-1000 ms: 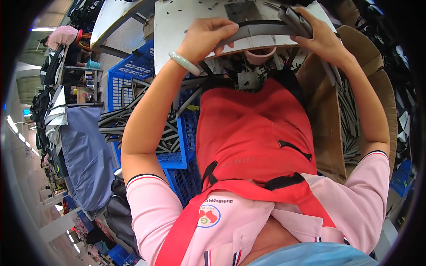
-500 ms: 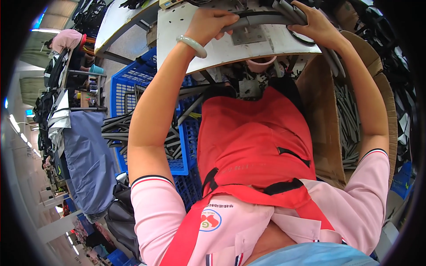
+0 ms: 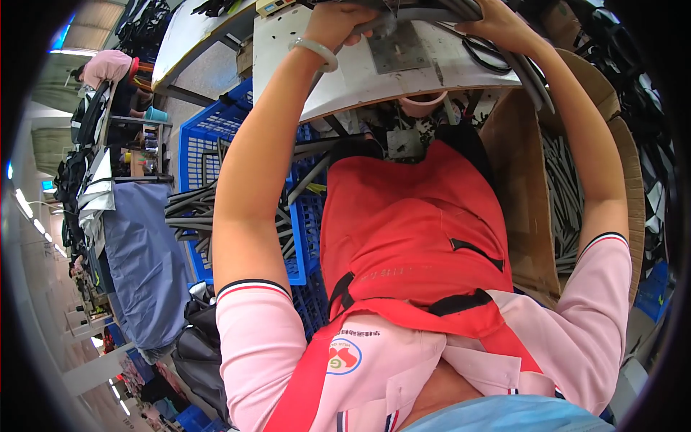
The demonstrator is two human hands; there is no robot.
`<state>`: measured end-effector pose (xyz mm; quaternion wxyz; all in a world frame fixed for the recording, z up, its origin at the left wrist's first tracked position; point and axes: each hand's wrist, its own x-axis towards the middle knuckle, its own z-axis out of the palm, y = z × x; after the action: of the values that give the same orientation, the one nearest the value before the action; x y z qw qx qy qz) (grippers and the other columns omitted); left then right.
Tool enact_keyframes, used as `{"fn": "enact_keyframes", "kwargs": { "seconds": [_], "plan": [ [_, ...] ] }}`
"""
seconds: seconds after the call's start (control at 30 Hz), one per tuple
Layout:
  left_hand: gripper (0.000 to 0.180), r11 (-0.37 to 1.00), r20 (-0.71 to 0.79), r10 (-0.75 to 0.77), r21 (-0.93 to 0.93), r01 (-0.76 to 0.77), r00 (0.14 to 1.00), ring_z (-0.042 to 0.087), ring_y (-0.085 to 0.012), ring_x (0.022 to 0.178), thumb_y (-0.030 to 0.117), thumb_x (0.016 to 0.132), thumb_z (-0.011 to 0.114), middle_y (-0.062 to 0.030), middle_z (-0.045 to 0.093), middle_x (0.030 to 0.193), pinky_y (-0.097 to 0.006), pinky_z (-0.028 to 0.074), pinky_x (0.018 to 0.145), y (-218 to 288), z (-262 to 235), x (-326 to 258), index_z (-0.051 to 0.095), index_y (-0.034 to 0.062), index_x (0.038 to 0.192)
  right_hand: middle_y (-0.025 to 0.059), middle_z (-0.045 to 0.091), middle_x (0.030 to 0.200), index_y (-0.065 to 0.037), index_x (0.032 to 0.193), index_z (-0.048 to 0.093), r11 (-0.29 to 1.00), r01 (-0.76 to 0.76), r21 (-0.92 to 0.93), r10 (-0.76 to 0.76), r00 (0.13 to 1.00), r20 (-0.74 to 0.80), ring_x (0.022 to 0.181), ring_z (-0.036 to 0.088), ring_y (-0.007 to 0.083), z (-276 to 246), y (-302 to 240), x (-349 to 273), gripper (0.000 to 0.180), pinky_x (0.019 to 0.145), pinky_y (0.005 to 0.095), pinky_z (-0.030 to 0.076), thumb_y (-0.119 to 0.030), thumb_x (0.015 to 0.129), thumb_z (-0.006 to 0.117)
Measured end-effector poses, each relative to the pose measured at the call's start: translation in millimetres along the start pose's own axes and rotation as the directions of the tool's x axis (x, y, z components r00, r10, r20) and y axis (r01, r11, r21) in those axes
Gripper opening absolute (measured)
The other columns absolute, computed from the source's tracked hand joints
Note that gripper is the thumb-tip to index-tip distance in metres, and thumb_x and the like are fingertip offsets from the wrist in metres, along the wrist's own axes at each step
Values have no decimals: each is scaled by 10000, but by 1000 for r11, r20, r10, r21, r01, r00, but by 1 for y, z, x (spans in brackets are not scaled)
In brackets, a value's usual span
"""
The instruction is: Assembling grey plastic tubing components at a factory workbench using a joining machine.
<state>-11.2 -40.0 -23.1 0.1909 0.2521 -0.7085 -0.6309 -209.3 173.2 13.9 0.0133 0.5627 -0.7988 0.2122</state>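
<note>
At the top edge, my left hand (image 3: 338, 23) is closed on the near end of a curved grey foam tube (image 3: 419, 14), a bangle at its wrist. My right hand (image 3: 505, 30) curls round the other end, where several grey tubes lie together. More grey tubes (image 3: 534, 83) hang past my right wrist over the table's edge. Under the held tube a metal plate (image 3: 398, 49) is set into the white worktable (image 3: 324, 83). A thin black loop (image 3: 484, 57) lies by my right hand. The upper frame edge cuts off part of both hands.
On my left, a blue plastic crate (image 3: 198, 144) holds many grey tubes (image 3: 193, 209). A tall cardboard box (image 3: 518, 187) with similar tubes stands at my right. A pink basin (image 3: 423, 105) is below the table. Another person (image 3: 108, 68) bends at the far left.
Both hands have shifted up, away from me, taking the foam tube toward the top edge. More of the metal plate and the black loop shows.
</note>
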Motion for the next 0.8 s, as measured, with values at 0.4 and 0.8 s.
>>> {"fn": "enact_keyframes", "kwargs": {
  "seconds": [0.4, 0.8],
  "plan": [
    [348, 786, 351, 76, 555, -273, 933, 626, -140, 670, 308, 852, 659, -95, 692, 809, -268, 502, 624, 3, 72, -66, 698, 1, 1012, 114, 597, 1102, -48, 926, 616, 595, 774, -215, -787, 616, 41, 1006, 576, 238, 81, -116, -113, 189, 925, 346, 442, -163, 776, 595],
    [423, 958, 381, -91, 285, -23, 920, 611, -169, 1013, 319, 918, 627, -116, 661, 1118, -274, 472, 870, -35, 18, -129, 616, -5, 1190, 223, 596, 1045, 49, 1178, 524, 965, 243, 98, -255, 957, 136, 1030, 550, 384, 17, -23, -94, 537, 914, 413, 432, -157, 718, 708]
  ]
}}
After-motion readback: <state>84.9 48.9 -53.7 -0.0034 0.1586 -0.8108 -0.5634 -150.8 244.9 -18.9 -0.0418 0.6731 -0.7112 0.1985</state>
